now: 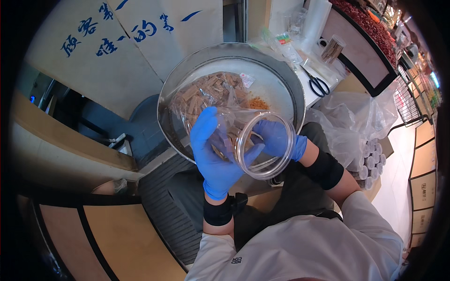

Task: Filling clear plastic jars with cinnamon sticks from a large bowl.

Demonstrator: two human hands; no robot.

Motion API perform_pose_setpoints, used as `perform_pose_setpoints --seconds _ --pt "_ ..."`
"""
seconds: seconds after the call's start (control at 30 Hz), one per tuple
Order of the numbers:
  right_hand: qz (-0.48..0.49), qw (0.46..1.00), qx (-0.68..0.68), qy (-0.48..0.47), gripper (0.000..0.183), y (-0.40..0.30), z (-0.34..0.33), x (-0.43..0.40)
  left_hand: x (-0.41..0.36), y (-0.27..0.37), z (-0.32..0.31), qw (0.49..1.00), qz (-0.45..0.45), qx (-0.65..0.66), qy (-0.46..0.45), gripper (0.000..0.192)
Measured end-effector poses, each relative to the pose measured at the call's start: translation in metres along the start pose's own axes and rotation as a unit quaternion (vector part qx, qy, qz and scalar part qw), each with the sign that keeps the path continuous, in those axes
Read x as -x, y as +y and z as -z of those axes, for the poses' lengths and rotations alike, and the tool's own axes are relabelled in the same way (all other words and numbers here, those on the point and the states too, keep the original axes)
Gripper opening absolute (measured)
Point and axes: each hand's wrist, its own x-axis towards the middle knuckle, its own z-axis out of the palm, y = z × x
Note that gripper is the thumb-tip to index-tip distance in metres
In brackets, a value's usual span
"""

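Observation:
My left hand (219, 158), in a blue glove, grips a clear plastic jar (242, 154) from the left side, its open mouth tilted toward me. A few brown strips lie inside it. My right hand (277, 138), also gloved, is behind the jar's mouth, seen partly through the clear wall; whether it holds a strip I cannot tell. Beyond both hands, a clear plastic bag of brown strips (204, 91) lies in a large round metal pan (232, 49). Orange-brown crumbs (258, 103) and a small white packet (247, 80) are beside the bag.
Black-handled scissors (318, 86), plastic bags and a filled clear jar (333, 49) are on the white counter at right. Lower right, several lidded jars (371, 161) stand beside a large plastic bag (351, 116). A white curtain with blue writing (140, 42) hangs at upper left.

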Motion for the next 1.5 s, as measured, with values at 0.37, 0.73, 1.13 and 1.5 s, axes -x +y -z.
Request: perform_pose_setpoints --seconds 0.37,0.73,1.13,1.5 --pt "-0.138 0.981 0.094 -0.098 0.021 -0.030 0.016 -0.015 -0.011 -0.010 0.021 0.977 0.155 0.015 0.145 0.093" --pt "-0.027 0.993 -0.082 0.086 0.020 -0.044 0.031 -0.004 -0.015 -0.021 0.026 0.976 0.157 0.012 0.151 0.086" --pt "0.038 0.998 0.044 -0.026 0.054 -0.030 0.002 -0.003 -0.014 -0.026 0.026 0.979 0.151 -0.011 0.139 0.087" --pt "-0.143 0.984 0.041 -0.095 0.046 -0.040 -0.021 -0.020 -0.015 -0.026 0.030 0.974 0.166 -0.007 0.156 0.084"
